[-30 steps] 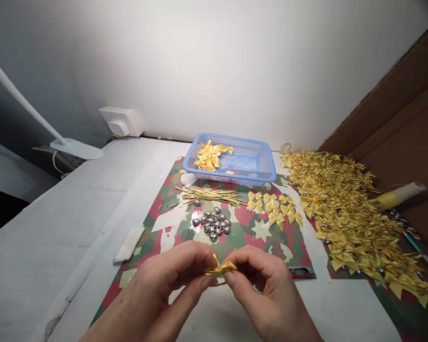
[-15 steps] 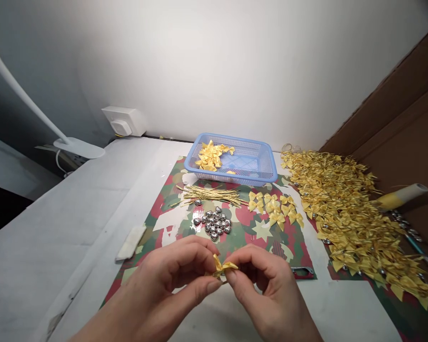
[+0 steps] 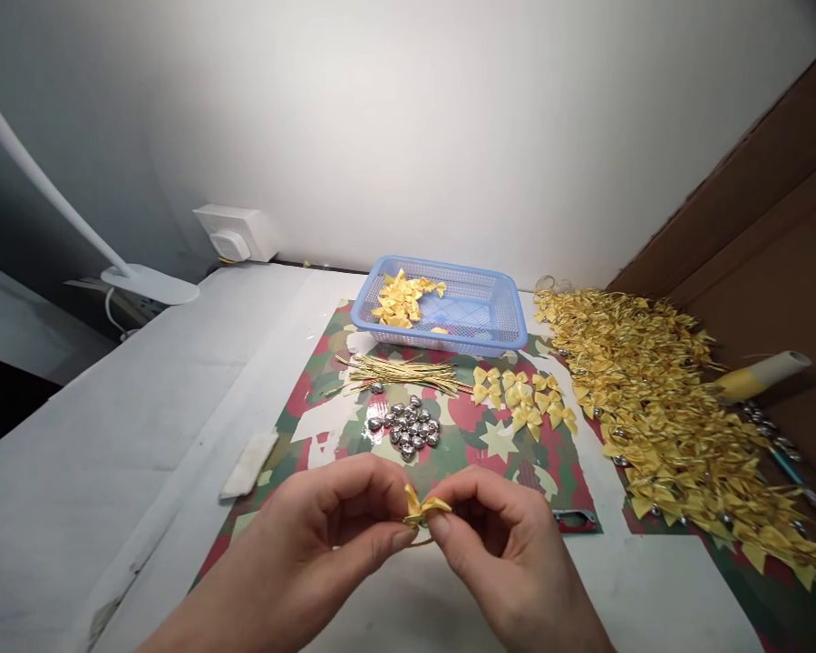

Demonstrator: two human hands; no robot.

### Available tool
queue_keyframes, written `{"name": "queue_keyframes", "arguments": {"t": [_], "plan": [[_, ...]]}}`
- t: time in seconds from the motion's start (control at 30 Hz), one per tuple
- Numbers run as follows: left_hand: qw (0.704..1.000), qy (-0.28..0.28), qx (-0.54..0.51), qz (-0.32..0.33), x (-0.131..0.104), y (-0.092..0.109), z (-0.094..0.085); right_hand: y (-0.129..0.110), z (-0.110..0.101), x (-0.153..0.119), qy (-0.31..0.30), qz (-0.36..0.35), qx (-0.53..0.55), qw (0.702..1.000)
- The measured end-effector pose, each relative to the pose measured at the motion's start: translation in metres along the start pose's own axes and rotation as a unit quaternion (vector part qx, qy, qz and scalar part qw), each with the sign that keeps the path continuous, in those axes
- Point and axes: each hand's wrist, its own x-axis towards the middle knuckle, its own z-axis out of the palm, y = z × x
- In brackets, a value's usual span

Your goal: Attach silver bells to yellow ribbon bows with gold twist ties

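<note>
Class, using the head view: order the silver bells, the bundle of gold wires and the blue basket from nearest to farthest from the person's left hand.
From the left hand:
1. Silver bells, just beyond the fingertips on the patterned mat.
2. Bundle of gold wires, behind the bells.
3. Blue basket, farthest, near the wall.

White-covered table [image 3: 109, 435], patterned red-green paper sheet [image 3: 462, 444] on it, white desk lamp base [image 3: 150, 283] at left, small white pad [image 3: 248, 464], big heap of yellow bows [image 3: 666, 408] along the right.

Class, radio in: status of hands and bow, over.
Left hand and right hand both pinching one yellow ribbon bow. Silver bells beyond, nothing between.
</note>
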Motion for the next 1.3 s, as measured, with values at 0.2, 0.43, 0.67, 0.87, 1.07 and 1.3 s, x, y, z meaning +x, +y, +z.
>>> {"name": "queue_keyframes", "arguments": {"t": [0.2,0.43,0.67,0.87,1.07,1.3], "plan": [[0.997,-0.027,0.065,0.032,0.000,0.000,0.004,0.000,0.001,0.000,-0.021,-0.001,0.013,1.000],[0.996,-0.066,0.051,0.022,-0.004,-0.001,0.001,-0.004,0.001,-0.001,-0.022,0.002,0.016,1.000],[0.984,-0.135,-0.104,-0.057,0.000,0.000,-0.009,-0.001,0.000,0.000,-0.017,0.001,-0.003,1.000],[0.979,-0.129,-0.130,-0.085,0.000,0.001,-0.011,0.000,0.001,-0.001,-0.011,-0.011,-0.004,1.000],[0.993,-0.086,-0.072,-0.045,-0.002,-0.001,-0.009,-0.001,0.000,-0.001,-0.005,-0.007,-0.007,1.000],[0.999,-0.012,-0.046,0.010,-0.005,-0.001,0.001,-0.006,0.001,0.001,-0.030,0.050,0.085,0.995]]}}
